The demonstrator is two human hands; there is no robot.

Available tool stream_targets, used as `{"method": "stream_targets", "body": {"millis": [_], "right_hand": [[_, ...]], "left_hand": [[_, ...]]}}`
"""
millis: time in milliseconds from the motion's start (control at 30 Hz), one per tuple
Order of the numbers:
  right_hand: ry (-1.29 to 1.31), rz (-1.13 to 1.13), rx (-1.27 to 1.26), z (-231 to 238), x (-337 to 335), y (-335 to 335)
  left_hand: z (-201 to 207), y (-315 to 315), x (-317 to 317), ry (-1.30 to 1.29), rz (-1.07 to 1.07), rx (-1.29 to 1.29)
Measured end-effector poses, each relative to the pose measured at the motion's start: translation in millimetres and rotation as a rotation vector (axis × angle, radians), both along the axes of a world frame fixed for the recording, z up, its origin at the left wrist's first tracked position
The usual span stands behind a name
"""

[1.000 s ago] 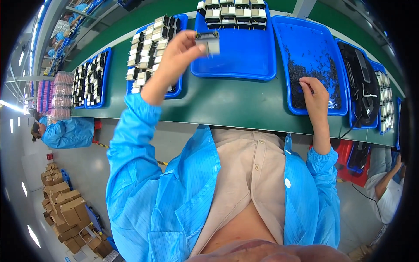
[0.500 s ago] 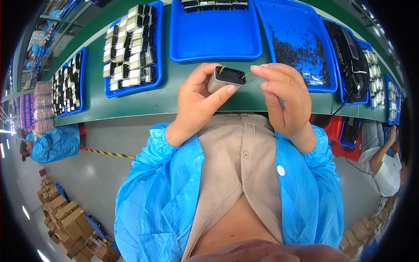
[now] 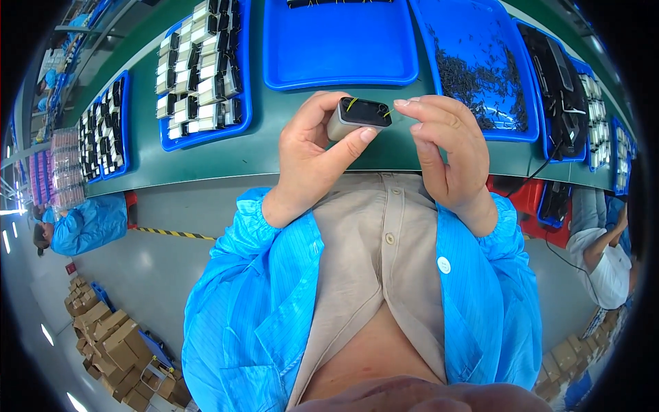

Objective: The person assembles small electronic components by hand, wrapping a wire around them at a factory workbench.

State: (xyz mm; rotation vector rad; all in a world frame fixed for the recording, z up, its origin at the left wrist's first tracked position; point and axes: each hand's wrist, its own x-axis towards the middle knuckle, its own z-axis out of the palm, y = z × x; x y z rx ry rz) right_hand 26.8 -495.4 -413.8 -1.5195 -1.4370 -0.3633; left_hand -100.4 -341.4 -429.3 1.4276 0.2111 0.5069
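My left hand [image 3: 312,154] is wrapped round a small light-grey case [image 3: 338,128], its thumb along the near side. The case's black, recessed end [image 3: 367,111] faces up, and a short yellow-green wire sticks out near each side of it. Just to the right, my right hand [image 3: 453,147] is open, with its fingers stretched toward the case and its thumb apart from them. Its fingertips are close to the right-hand wire; whether they touch it I cannot tell.
Beyond my hands, a blue tray [image 3: 336,81] has a dark row of parts at its far end. On the left, another blue tray [image 3: 246,103] holds rows of similar cases. Small black strips [image 3: 473,82] lie scattered in the right tray. Black equipment [image 3: 566,103] sits farther right.
My view has shifted slightly, so the trays sit a little higher. The case is turned slightly, and my right fingertips stay near its right-hand wire.
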Motion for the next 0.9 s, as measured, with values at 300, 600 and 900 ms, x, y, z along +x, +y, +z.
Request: {"method": "stream_targets", "body": {"millis": [300,600,900], "right_hand": [[0.092,-0.006,0.011,-2,3,-1],[0.517,-0.006,-0.020,-8,7,-9],[1.486,0.397,0.162,-21,-1,-3]], "left_hand": [[-2,-1,2,0.004,-0.026,-0.040],[-4,-5,3,0.055,-0.118,-0.310],[-3,-7,1,0.046,-0.163,-0.369]]}}
